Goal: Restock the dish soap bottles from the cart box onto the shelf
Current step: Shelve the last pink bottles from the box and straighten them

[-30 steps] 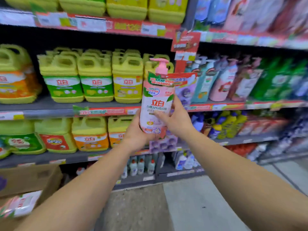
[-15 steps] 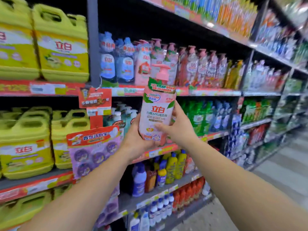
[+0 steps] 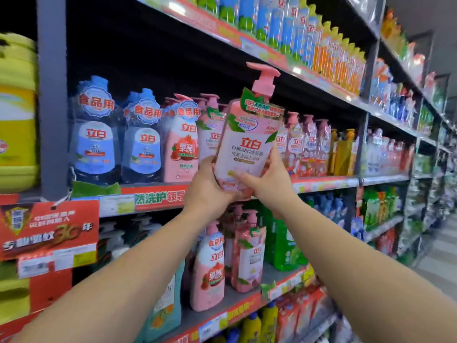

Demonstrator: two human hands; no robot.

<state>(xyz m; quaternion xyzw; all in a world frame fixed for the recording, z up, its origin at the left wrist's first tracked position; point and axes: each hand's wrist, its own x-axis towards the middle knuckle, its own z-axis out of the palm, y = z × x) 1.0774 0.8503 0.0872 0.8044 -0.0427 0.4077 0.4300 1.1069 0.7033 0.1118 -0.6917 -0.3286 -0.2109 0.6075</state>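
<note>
Head view. My left hand point(image 3: 210, 186) and right hand point(image 3: 268, 186) both grip the lower part of one pink pump bottle point(image 3: 247, 142); fingers are curled round its base from either side, thumbs on the front label. The bottle tilts slightly right, pump head up, held in the air in front of the middle shelf point(image 3: 321, 183), its base about level with that shelf's front edge and not yet set down.

Change over the last second: the view has swung from the yellow jug section to the pump-bottle bay, and the bottle has risen from chest level to the height of this shelf. The grip is unchanged. Judgement: I am now at the right bay, so the carry is nearly done and placement is the step in hand.

Shelf contents: along the middle shelf, from its left end, stand blue bottles point(image 3: 95, 144), then a pomegranate-label pink bottle point(image 3: 181, 147), then pale pink pump bottles point(image 3: 212, 134) partly hidden behind the one I hold, then more pink pump bottles point(image 3: 306, 144) toward the right end. The held bottle matches the pale pink row. Whether a gap exists directly behind it I cannot tell; the bottle hides it. The lower shelf point(image 3: 232, 305) carries similar pink bottles near its front edge.

The cart box is not in view.
</note>
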